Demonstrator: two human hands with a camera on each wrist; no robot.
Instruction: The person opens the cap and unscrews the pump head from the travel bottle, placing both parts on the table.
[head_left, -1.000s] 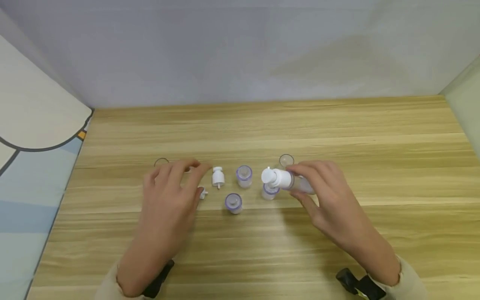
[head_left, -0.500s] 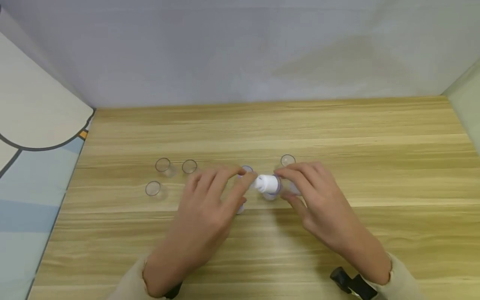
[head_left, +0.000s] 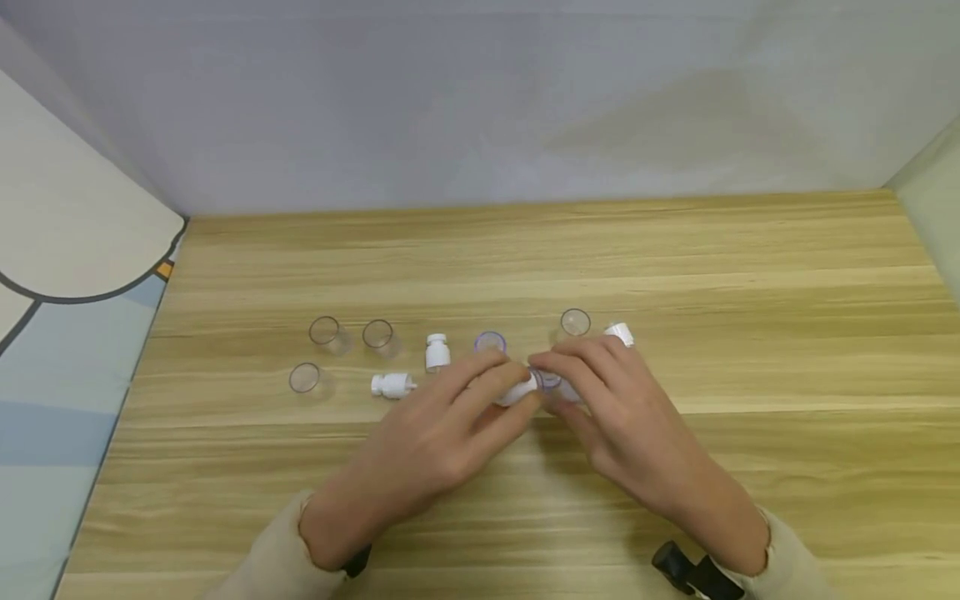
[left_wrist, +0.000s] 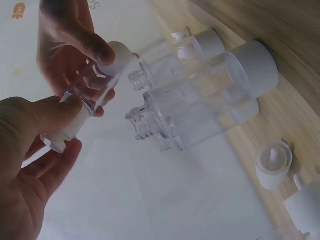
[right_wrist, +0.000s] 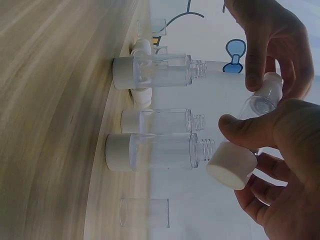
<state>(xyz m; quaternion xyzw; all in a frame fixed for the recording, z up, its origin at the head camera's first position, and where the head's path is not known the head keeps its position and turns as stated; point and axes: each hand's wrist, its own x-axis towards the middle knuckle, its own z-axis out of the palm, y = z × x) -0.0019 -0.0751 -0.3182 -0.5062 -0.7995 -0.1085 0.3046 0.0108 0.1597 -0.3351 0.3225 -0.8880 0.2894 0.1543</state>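
Observation:
My left hand (head_left: 442,429) pinches the white pump top (left_wrist: 67,131) of a small clear bottle between thumb and fingers. My right hand (head_left: 633,421) grips the bottle's body lower down, around its white base (right_wrist: 232,165). The bottle (right_wrist: 257,106) is held tilted above the table, pump toward the left hand. The pump sits at the bottle's neck, partly covered by fingers. Close by, three clear bottles stand upright on white bases with bare threaded necks: a front one (right_wrist: 167,151), a middle one (right_wrist: 165,121) and a farther one (right_wrist: 162,71).
Loose white pump tops lie on the wooden table (head_left: 480,517): one upright (head_left: 437,353), one on its side (head_left: 392,386), another beyond the right hand (head_left: 619,333). Clear caps stand at left, including a near one (head_left: 304,377), and one cap (head_left: 575,322) stands behind the right hand.
My left hand has moved right from the pump tops to the held bottle and now pinches its pump. The right hand has shifted slightly left and the bottle's pump has swung lower.

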